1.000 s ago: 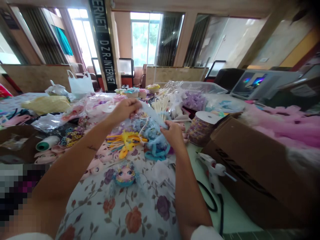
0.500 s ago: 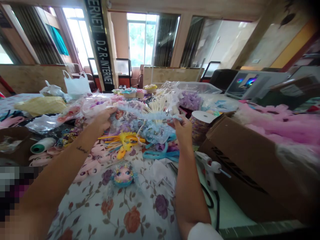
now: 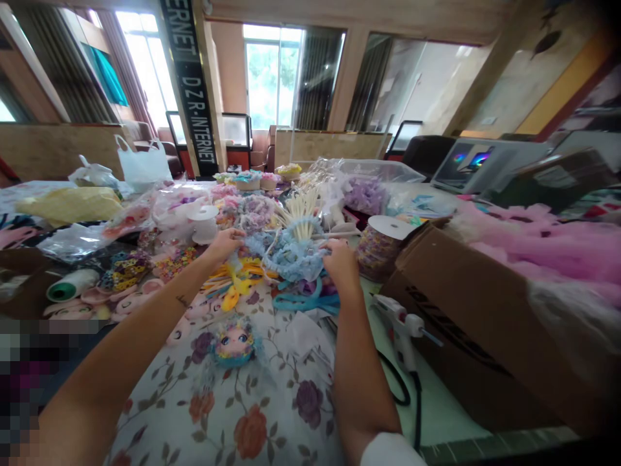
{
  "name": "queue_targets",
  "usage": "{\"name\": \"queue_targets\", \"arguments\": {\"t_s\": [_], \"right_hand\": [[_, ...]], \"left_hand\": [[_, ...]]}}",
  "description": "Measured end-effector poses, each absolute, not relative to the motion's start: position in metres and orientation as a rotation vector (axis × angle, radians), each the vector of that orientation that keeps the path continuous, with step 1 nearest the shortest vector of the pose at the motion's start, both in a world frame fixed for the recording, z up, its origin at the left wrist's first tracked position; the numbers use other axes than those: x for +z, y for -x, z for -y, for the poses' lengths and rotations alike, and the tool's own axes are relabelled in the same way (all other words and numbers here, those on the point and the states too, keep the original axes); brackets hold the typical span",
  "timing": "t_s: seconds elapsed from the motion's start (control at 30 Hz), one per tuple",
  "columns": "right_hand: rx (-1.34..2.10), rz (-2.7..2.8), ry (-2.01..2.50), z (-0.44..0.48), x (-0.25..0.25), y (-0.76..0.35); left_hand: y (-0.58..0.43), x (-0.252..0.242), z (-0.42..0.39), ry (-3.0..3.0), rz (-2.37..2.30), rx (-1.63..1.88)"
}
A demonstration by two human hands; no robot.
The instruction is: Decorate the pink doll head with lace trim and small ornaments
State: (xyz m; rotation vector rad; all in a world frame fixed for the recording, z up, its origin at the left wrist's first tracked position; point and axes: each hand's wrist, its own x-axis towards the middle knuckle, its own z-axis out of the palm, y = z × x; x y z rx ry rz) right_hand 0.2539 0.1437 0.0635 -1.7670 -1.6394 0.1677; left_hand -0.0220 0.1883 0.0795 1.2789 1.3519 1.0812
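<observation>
My left hand (image 3: 229,243) reaches over the pile with its fingers closed on the end of a light blue ruffled ribbon. My right hand (image 3: 339,255) pinches the ribbon's other side. Between them the light blue ruffled ribbon (image 3: 287,255) merges with the blue frills heaped there, so its exact outline is unclear. Just behind it stands a bundle of cream sticks (image 3: 301,217). Yellow ribbon (image 3: 236,285) and a blue strap (image 3: 303,301) lie below the hands. Closer to me, a doll head (image 3: 234,341) with blue trim rests face up on the floral tablecloth (image 3: 272,401).
A white glue gun (image 3: 400,318) with a black cord lies right of my right arm, beside a cardboard box (image 3: 466,323) topped with pink tulle (image 3: 528,236). Ribbon spools (image 3: 383,249) stand nearby. Pink doll faces (image 3: 130,301) and a thread cone (image 3: 72,285) lie at the left.
Both hands have come lower and closer together, bringing the stretched blue ribbon down onto the blue frills. A white spool behind my left hand has come into view.
</observation>
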Motion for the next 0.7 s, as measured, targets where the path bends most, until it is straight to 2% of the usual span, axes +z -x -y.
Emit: {"name": "queue_targets", "arguments": {"t_s": [0.13,0.27,0.33,0.4,0.57,0.7], "right_hand": [[0.182,1.516,1.579,-0.138,0.078,-0.25],[0.784,1.216,1.086,-0.136,0.086,-0.249],[0.947,1.113,0.917,-0.139,0.084,-0.248],[0.926,1.092,0.919,-0.145,0.078,-0.247],[0.585,1.3,1.345,-0.159,0.062,-0.248],[0.403,1.431,1.384,-0.152,0.07,-0.244]], "left_hand": [[0.036,0.072,-0.196,-1.36,-1.463,1.174],[0.045,0.066,-0.199,-1.432,-1.54,1.208],[0.048,0.062,-0.199,-1.474,-1.564,1.177],[0.05,0.057,-0.198,-1.528,-1.586,1.137],[0.053,0.055,-0.198,-1.717,-1.627,1.114],[0.056,0.067,-0.189,-1.84,-1.646,1.153]]}}
